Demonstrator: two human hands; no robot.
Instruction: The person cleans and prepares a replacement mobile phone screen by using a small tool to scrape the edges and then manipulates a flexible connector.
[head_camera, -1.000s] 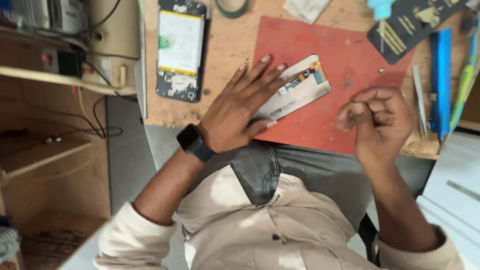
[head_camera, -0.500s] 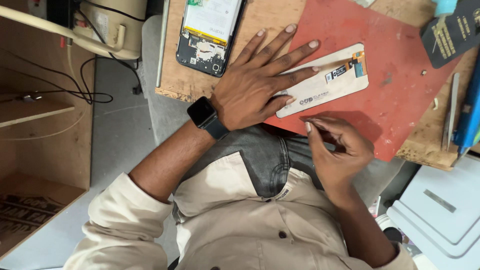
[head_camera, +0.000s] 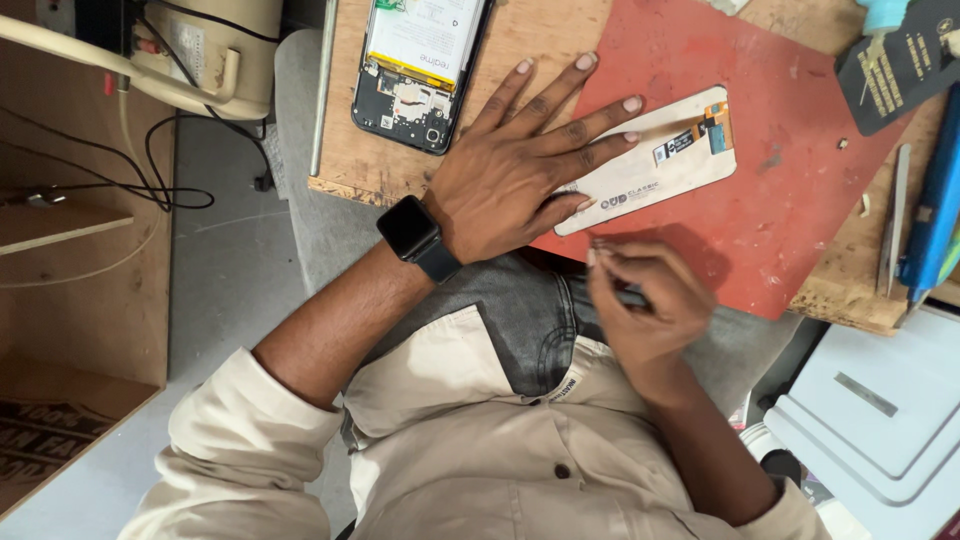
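A white phone display panel (head_camera: 670, 160) with a small flex connector lies back-up on a red mat (head_camera: 780, 200). My left hand (head_camera: 510, 165), a black watch (head_camera: 412, 232) on its wrist, lies flat with fingers spread and presses the panel's left end down. My right hand (head_camera: 645, 300) hovers just below the panel's lower edge at the mat's near border. Its fingertips are pinched together, and I cannot tell whether anything is between them.
An opened phone (head_camera: 420, 60) with its battery exposed lies on the wooden bench (head_camera: 370, 170), left of the mat. Tweezers (head_camera: 893, 225), a blue tool (head_camera: 935, 200) and a dark card (head_camera: 900, 65) sit at the right. White boxes (head_camera: 880, 410) stand lower right, and a cream appliance (head_camera: 200, 50) with cables is at the upper left.
My right hand has come in from the right side of the mat to the panel's lower edge, fingers pinched. My left hand stays flat on the panel.
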